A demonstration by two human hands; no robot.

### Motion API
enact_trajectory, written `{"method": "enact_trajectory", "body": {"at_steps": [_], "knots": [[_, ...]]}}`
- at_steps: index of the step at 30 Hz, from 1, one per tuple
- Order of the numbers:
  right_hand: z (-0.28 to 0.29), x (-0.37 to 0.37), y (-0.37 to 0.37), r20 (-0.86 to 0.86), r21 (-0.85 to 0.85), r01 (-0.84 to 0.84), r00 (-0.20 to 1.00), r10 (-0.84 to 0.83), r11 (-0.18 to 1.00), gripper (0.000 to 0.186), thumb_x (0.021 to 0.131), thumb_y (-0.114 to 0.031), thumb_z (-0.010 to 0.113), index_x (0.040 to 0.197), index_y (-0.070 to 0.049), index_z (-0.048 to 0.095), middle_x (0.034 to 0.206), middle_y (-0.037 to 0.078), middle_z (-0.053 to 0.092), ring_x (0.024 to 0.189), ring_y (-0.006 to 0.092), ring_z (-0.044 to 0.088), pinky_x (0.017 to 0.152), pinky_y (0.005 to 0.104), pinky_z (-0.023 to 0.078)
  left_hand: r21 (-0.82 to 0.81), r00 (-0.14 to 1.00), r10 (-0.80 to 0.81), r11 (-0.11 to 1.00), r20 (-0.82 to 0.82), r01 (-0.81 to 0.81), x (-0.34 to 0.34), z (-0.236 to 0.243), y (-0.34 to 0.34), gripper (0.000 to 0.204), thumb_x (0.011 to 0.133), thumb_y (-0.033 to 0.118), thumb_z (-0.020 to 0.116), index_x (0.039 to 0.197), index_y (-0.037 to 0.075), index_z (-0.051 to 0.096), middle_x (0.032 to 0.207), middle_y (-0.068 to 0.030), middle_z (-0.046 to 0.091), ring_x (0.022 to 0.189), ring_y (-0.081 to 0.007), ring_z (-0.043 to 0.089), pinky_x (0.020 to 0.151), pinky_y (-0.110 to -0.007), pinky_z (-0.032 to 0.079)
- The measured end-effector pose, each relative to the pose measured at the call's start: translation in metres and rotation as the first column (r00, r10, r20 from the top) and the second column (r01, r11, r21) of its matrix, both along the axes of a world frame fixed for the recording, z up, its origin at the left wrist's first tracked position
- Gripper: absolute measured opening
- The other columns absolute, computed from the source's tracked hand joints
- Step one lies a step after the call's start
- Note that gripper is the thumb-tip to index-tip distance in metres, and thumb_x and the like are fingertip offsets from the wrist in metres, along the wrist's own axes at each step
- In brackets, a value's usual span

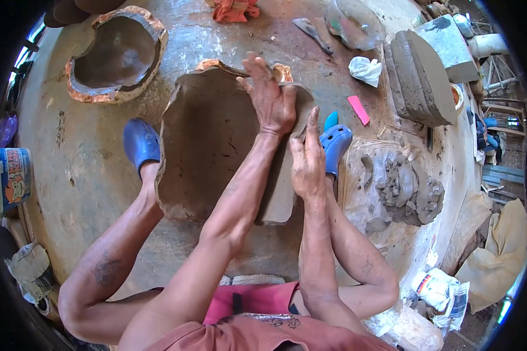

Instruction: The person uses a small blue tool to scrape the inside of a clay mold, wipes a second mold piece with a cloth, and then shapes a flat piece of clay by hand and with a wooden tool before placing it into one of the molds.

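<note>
A large grey-brown clay vessel (208,140) with thin, uneven walls stands on the floor between my feet. Its right side is a broad smooth clay slab (280,196). My left hand (270,99) reaches across the hollow to the far right part of the wall, fingers spread and palm against the clay. Along the outer right edge of the slab lies my right hand (308,164), fingers stretched out and thumb apart. Neither hand grips anything. Behind the far rim, bits of an orange-brown rough edge (211,64) show; what they belong to is mostly hidden.
A broken-edged bowl (117,52) sits at the far left. A stacked clay block (418,79), crumpled white plastic (365,71), a pink strip (358,110) and clay scraps (410,187) are on the right. Blue clogs (140,142) flank the vessel; a bucket (12,181) stands left.
</note>
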State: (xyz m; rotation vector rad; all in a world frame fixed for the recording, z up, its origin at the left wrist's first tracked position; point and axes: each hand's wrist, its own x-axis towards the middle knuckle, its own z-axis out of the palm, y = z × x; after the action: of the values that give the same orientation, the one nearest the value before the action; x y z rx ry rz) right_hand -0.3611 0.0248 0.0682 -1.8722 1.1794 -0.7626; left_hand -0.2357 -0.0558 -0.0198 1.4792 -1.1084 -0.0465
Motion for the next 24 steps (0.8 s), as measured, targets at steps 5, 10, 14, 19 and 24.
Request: {"method": "enact_trajectory", "body": {"at_steps": [5, 10, 14, 19, 24], "knots": [[-0.006, -0.02, 0.007, -0.014, 0.02, 0.035, 0.999, -0.035, 0.999, 0.07, 0.104, -0.015, 0.044, 0.161, 0.009, 0.013, 0.168, 0.031, 0.017, 0.157, 0.0415, 0.017, 0.129, 0.0425, 0.016, -0.148, 0.985, -0.13, 0.983, -0.115, 0.113, -0.002, 0.023, 0.009, 0.092, 0.103, 0.049, 0.044, 0.164, -0.001, -0.003, 0.173, -0.0223, -0.007, 0.158, -0.0421, -0.014, 0.121, -0.065, -0.01], [-0.01, -0.018, 0.009, -0.074, -0.007, 0.003, 0.997, -0.003, 1.0, 0.07, 0.103, -0.015, 0.045, 0.161, 0.008, 0.013, 0.168, 0.031, 0.016, 0.157, 0.0414, 0.017, 0.129, 0.0431, 0.016, -0.136, 0.955, -0.208, 0.974, -0.213, 0.181, 0.017, 0.05, -0.023, 0.081, 0.108, 0.051, 0.03, 0.166, 0.006, -0.004, 0.173, -0.0176, -0.01, 0.157, -0.0417, -0.017, 0.12, -0.064, -0.015], [-0.008, -0.001, 0.016, -0.011, 0.021, -0.007, 1.0, 0.007, 1.0, 0.071, 0.104, -0.018, 0.046, 0.161, 0.009, 0.014, 0.168, 0.031, 0.017, 0.157, 0.0414, 0.017, 0.129, 0.0432, 0.015, -0.186, 0.862, -0.355, 0.934, -0.362, 0.307, 0.055, 0.046, -0.061, 0.083, 0.106, 0.057, 0.031, 0.167, 0.015, -0.006, 0.174, -0.0143, -0.009, 0.157, -0.0413, -0.017, 0.118, -0.065, -0.017], [-0.006, -0.015, 0.006, -0.05, 0.014, 0.035, 0.998, -0.034, 0.999, 0.07, 0.103, -0.017, 0.045, 0.161, 0.01, 0.014, 0.168, 0.032, 0.016, 0.157, 0.0414, 0.017, 0.128, 0.0431, 0.016, -0.41, 0.763, -0.451, 0.872, -0.464, 0.266, 0.043, 0.054, -0.066, 0.086, 0.104, 0.064, 0.031, 0.168, 0.017, -0.002, 0.174, -0.0174, -0.004, 0.158, -0.0427, -0.014, 0.119, -0.067, -0.014], [0.001, 0.007, 0.006, -0.032, 0.031, 0.011, 0.999, -0.01, 0.999, 0.071, 0.102, -0.014, 0.049, 0.161, 0.009, 0.015, 0.167, 0.031, 0.02, 0.156, 0.0409, 0.02, 0.128, 0.0419, 0.019, -0.156, 0.998, 0.015, 0.987, -0.062, -0.024, 0.064, 0.036, -0.061, 0.077, 0.106, 0.049, 0.038, 0.167, 0.011, 0.012, 0.174, -0.0165, 0.008, 0.159, -0.0429, -0.002, 0.122, -0.066, -0.007]]}}
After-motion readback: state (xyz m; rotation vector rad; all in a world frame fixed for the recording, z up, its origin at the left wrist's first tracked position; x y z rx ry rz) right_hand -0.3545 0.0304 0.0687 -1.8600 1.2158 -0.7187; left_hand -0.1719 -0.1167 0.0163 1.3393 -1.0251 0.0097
